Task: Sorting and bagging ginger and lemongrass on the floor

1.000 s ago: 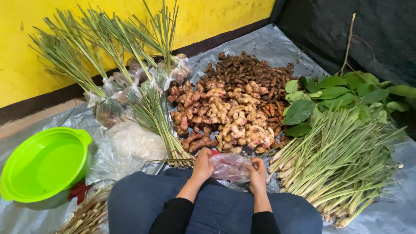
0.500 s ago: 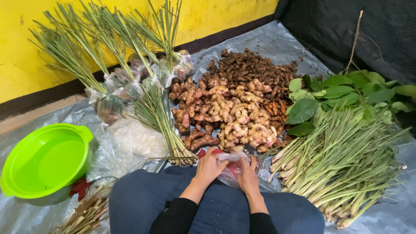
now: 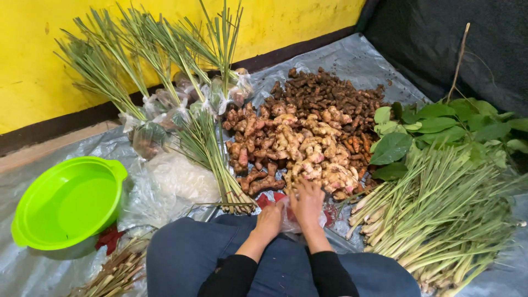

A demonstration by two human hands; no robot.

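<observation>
My left hand (image 3: 269,220) rests on a clear plastic bag (image 3: 290,222) lying just past my knees, fingers closed on its edge. My right hand (image 3: 307,201) reaches over the bag with fingers spread, touching the near edge of a pile of pale ginger-like roots (image 3: 300,148). Behind that pile lies a heap of small dark brown roots (image 3: 330,93). A loose bundle of lemongrass stalks (image 3: 212,159) lies to the left of my hands.
A lime green plastic basin (image 3: 66,201) sits at the left. Filled clear bags with lemongrass tops (image 3: 165,110) stand by the yellow wall. Piled lemongrass (image 3: 440,214) and leafy green sprigs (image 3: 440,126) lie right. Grey sheeting (image 3: 352,55) covers the floor.
My right hand has left the bag and moved forward onto the near edge of the pale root pile. My left hand stays at the bag.
</observation>
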